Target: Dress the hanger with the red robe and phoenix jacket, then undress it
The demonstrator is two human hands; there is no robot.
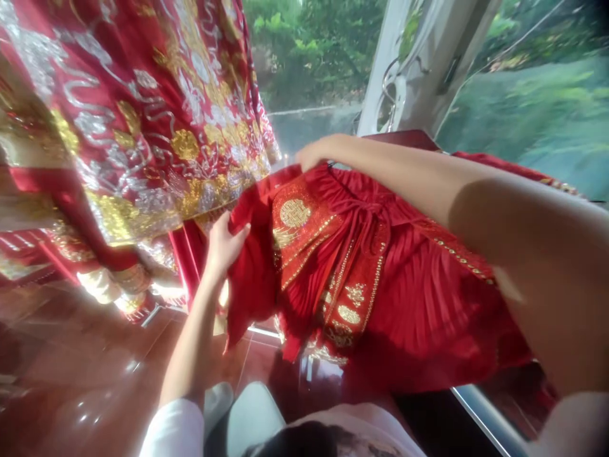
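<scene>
A red pleated skirt (428, 298) with gold-embroidered panels and beaded trim is spread out in front of me, its tie cords knotted near the waist. My left hand (226, 242) is closed on the skirt's left edge, thumb on top. Reaching across from the right, my right hand (314, 153) grips the far upper edge of the same cloth; its fingertips are partly hidden. Part of the skirt's left side hangs down between and below my hands. My right forearm covers some of the waistband.
Long red garments (157, 120) with silver and gold embroidery hang close on my left. Behind stands a window (314, 63) with greenery outside and a white frame (428, 70). Below is a glossy reddish-brown tiled floor (118, 374). A dark surface with a metal edge lies under the skirt's right side.
</scene>
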